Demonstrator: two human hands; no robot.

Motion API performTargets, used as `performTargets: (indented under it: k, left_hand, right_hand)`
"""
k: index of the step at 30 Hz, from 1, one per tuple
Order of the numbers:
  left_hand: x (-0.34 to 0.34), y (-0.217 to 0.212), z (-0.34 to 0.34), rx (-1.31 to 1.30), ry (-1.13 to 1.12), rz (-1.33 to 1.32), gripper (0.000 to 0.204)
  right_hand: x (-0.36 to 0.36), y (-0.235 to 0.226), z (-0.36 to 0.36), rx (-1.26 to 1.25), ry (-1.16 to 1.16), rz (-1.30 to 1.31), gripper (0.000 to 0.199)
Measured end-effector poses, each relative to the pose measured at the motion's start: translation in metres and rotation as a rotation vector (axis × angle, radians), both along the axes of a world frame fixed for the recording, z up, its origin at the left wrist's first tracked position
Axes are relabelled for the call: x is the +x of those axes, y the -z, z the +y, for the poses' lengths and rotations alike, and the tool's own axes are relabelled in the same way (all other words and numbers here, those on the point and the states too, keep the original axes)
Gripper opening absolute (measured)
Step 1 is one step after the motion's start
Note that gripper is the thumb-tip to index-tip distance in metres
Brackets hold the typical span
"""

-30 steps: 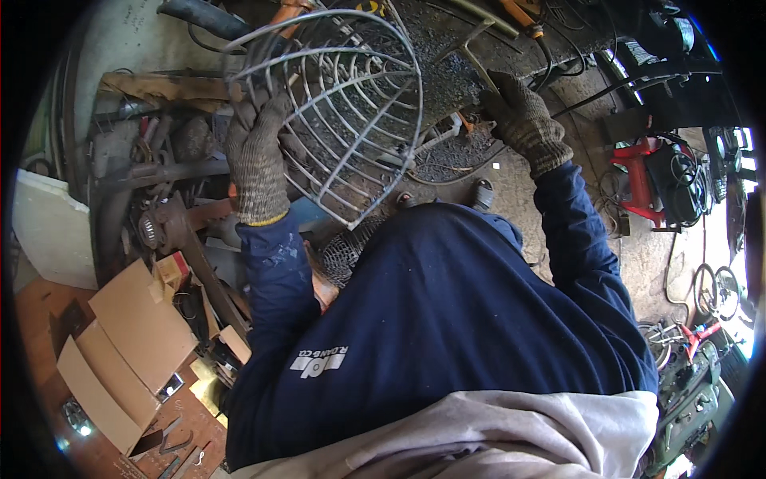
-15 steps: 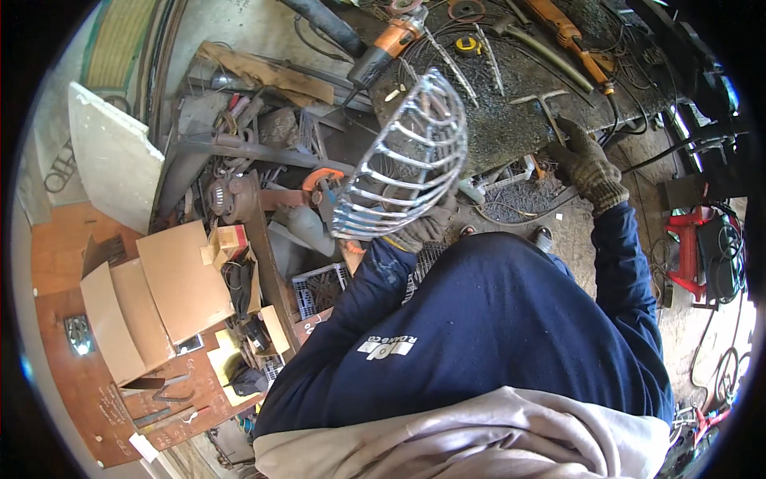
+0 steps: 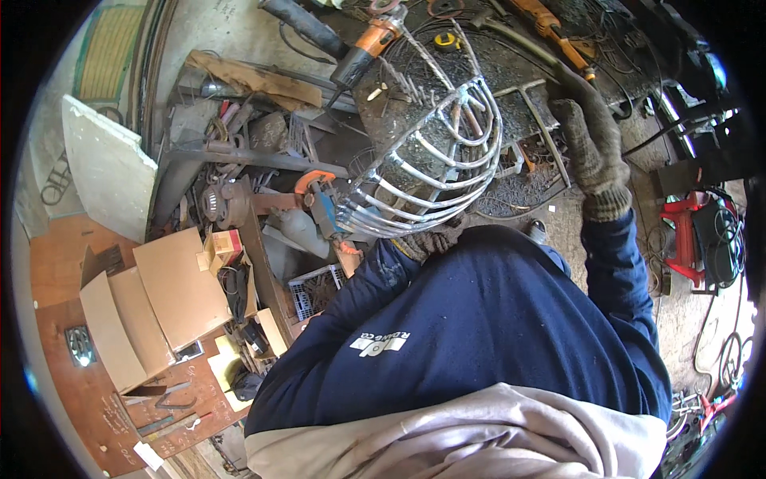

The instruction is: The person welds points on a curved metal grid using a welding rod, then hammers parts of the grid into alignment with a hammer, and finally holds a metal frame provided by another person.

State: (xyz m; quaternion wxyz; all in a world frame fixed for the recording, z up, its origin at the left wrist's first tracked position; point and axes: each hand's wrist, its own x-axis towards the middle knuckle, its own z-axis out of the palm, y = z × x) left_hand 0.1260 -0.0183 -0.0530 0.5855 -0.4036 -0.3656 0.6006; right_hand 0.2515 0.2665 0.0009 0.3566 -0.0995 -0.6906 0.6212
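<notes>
A curved basket-like grille of welded metal rods (image 3: 431, 164) is held up in front of me, tilted, its far end over the bench edge. My gloved left hand (image 3: 431, 241) is closed on its near lower side; the rods and my clothing hide part of the fingers. My gloved right hand (image 3: 592, 144) reaches over the bench's right part, fingers stretched out and empty. Its fingertips are by the end of a hammer's handle (image 3: 523, 45); I cannot tell if they touch. Left of that hand, a bent thin metal bar (image 3: 547, 140) hangs past the bench edge.
On the dark, gritty bench (image 3: 383, 120) lie an orange angle grinder (image 3: 371, 44), a yellow tape measure (image 3: 448, 41) and another orange power tool (image 3: 554, 32). Leftward are a blue-and-orange tool (image 3: 321, 209), a crate (image 3: 313, 291) and cardboard boxes (image 3: 179, 279). A red-and-black machine (image 3: 698, 239) stands right.
The grille has moved right and toward me and tilted. My right hand has let go of the thin bar and stretched farther forward, toward the hammer's handle.
</notes>
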Motion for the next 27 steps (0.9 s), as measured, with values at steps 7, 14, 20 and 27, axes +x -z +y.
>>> performTargets:
  k: [7,14,20,27]
  left_hand:
    - [0.002,-0.004,0.011,-0.020,0.002,0.014,0.058]
    - [0.001,-0.016,0.017,-0.040,-0.018,-0.062,0.059]
    - [0.010,-0.066,-0.012,0.122,-0.108,-1.081,0.061]
    - [0.016,-0.082,-0.017,1.695,1.259,-3.858,0.071]
  right_hand:
    - [-0.041,-0.011,-0.027,-0.073,-0.272,0.224,0.060]
    - [-0.044,0.046,-0.023,-0.655,-0.429,0.307,0.054]
    - [-0.035,0.066,-0.025,-1.002,-0.249,0.288,0.044]
    - [-0.031,0.056,-0.029,-0.928,-0.096,0.201,0.038]
